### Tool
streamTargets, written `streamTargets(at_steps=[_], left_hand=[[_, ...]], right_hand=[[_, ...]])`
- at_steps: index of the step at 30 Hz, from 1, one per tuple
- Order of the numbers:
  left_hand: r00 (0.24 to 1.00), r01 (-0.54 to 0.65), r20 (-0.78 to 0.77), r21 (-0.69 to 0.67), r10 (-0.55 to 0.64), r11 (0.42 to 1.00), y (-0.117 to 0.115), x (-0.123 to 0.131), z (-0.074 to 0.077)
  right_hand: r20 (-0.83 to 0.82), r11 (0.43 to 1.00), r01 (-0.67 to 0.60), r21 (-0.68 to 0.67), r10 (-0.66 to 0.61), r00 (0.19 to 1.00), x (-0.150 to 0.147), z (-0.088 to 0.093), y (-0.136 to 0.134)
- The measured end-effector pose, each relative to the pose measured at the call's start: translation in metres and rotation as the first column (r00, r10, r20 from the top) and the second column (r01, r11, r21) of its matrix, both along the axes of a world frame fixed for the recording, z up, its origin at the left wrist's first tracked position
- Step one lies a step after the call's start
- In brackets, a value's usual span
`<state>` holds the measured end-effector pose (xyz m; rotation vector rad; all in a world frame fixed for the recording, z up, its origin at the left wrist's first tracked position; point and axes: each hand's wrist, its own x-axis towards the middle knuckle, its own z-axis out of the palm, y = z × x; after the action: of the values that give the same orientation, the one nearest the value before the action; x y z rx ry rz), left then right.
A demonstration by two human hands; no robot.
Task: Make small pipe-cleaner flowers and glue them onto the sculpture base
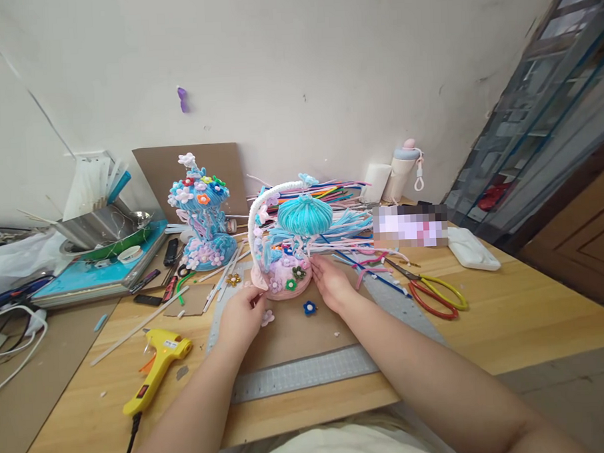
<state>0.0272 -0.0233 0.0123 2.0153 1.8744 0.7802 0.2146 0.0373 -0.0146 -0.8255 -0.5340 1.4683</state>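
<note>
A pipe-cleaner ornament [294, 280] stands upright in front of me, with a round pink base, a curved white fuzzy arch and a turquoise jellyfish-like dome [305, 216] hanging over small flowers. My left hand [243, 316] pinches the base's front left edge, near the foot of the arch. On the other side, my right hand [330, 283] has its fingers against the base's right edge. A blue flower [310, 308] and a pale pink flower [267, 317] lie on the cardboard sheet [291, 340] just in front of the ornament.
A yellow glue gun [158, 370] lies at left, and scissors [438, 297] lie at right. Behind are a flower-covered blue ornament [201, 217], bundled pipe cleaners [352, 221] and a bottle [402, 172]. A metal bowl [99, 225] stands on books [96, 269] at far left.
</note>
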Motion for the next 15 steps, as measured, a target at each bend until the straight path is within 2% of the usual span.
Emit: streamTargets(at_steps=[3, 10, 15], left_hand=[[0.990, 0.078, -0.120, -0.001, -0.077, 0.997, -0.0047, 0.0036, 0.0024], [0.965, 0.163, -0.206, -0.005, -0.161, 0.987, -0.0051, 0.0061, 0.0001], [0.950, 0.174, -0.266, 0.016, -0.163, 0.985, -0.0065, 0.0064, -0.0008]], right_hand=[[0.003, 1.000, -0.002, 0.003, 0.002, 1.000, -0.0011, 0.0015, -0.0013], [0.009, 1.000, -0.001, 0.008, 0.001, 1.000, -0.0008, -0.0017, -0.0014], [0.016, 1.000, -0.012, 0.017, 0.012, 1.000, -0.0005, -0.0002, -0.0031]])
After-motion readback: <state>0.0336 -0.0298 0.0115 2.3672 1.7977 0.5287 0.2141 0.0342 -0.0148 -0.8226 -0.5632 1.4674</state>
